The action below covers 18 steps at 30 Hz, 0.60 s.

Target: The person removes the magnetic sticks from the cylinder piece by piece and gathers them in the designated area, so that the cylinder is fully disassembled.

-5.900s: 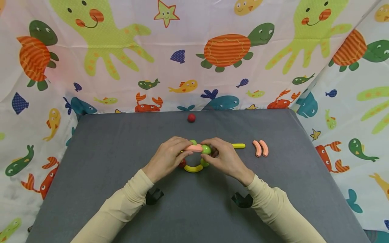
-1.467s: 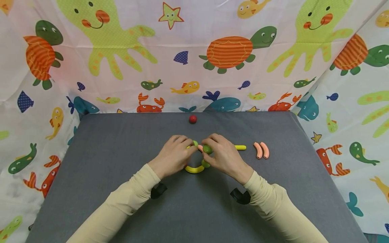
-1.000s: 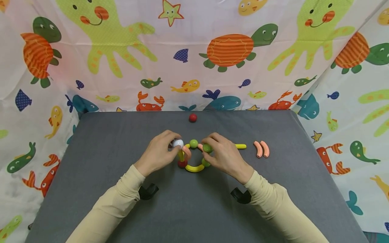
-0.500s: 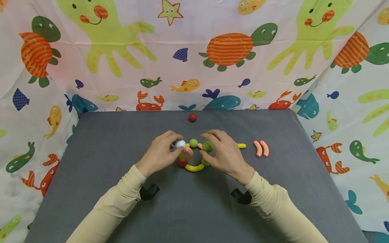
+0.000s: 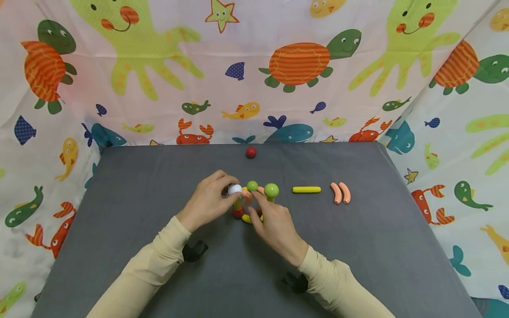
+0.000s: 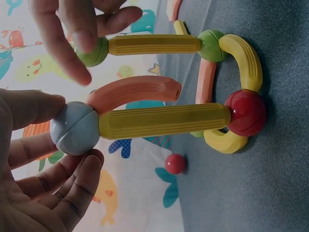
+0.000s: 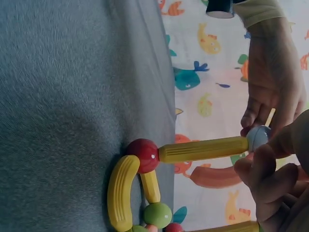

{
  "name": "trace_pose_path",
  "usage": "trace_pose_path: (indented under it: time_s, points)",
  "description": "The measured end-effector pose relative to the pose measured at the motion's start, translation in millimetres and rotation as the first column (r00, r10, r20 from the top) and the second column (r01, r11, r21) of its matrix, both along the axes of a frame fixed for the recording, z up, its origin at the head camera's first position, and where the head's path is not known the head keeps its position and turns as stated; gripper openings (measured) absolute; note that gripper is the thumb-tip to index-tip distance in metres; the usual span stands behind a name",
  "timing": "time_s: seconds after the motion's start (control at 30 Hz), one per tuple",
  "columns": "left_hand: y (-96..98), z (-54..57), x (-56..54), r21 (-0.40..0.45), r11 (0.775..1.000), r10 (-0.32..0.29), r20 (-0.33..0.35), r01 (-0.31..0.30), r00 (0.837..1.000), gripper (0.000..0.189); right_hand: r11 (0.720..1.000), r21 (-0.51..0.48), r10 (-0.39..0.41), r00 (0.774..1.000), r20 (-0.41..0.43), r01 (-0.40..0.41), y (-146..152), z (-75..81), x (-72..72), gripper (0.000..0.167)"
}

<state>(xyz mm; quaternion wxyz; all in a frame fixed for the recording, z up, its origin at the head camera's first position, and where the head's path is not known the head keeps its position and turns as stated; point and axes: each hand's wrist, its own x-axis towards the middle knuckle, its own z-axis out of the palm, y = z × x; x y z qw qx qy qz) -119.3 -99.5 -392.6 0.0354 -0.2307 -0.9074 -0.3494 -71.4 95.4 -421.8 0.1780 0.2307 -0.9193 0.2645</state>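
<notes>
My left hand [image 5: 208, 201] pinches a white ball [image 6: 75, 128] between thumb and fingers. That ball tops an upright yellow rod [image 6: 164, 121], whose foot meets a red ball [image 6: 246, 112] on the table. A curved pink rod [image 6: 135, 92] sticks out of the white ball, its other end free in the air. These belong to a ring of balls and rods, with a curved yellow piece [image 7: 120, 193] along its near side. A green ball [image 5: 271, 190] caps a second upright yellow rod at the right. My right hand [image 5: 274, 225] hovers over the ring, fingers loosely bent, holding nothing.
Right of the ring lie a straight yellow rod [image 5: 306, 190] and two curved pink rods [image 5: 340, 193]. A loose red ball [image 5: 251, 153] rests near the back edge of the grey table [image 5: 159, 176]. A printed cloth [image 5: 238, 88] hangs behind.
My right hand has let go of the green ball and moved left and nearer, uncovering it and the yellow rod. My left hand moved left from the ring's back and stays on the white ball.
</notes>
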Motion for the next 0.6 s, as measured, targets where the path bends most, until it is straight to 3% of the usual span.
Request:
trace_pose_path:
  time_s: [0.2, 0.3, 0.43, 0.6]
  points:
    - [2.9, -0.4, -1.1, -0.008, 1.0, -0.008, 0.005, 0.008, 1.0, 0.026, 0.999, -0.037, 0.008, 1.0, -0.029, -0.009, 8.6, -3.7, 7.5, 0.004]
    - [3.7, 1.9, -2.5, 0.001, 1.0, -0.017, 0.006, 0.017, 1.0, 0.026, 0.995, -0.076, -0.061, 0.998, -0.022, 0.059, 28.5, -11.3, 11.3, 0.018]
    - [2.4, 3.7, -3.6, 0.013, 1.0, -0.023, 0.01, 0.023, 1.0, 0.027, 0.973, -0.15, -0.168, 0.983, 0.069, 0.177, 56.7, -16.5, 4.2, 0.008]
    - [0.2, 1.7, -3.3, 0.014, 1.0, -0.014, 0.012, 0.014, 1.0, 0.031, 0.976, -0.154, -0.132, 0.982, 0.133, 0.152, 68.5, -2.8, -13.9, 0.04]
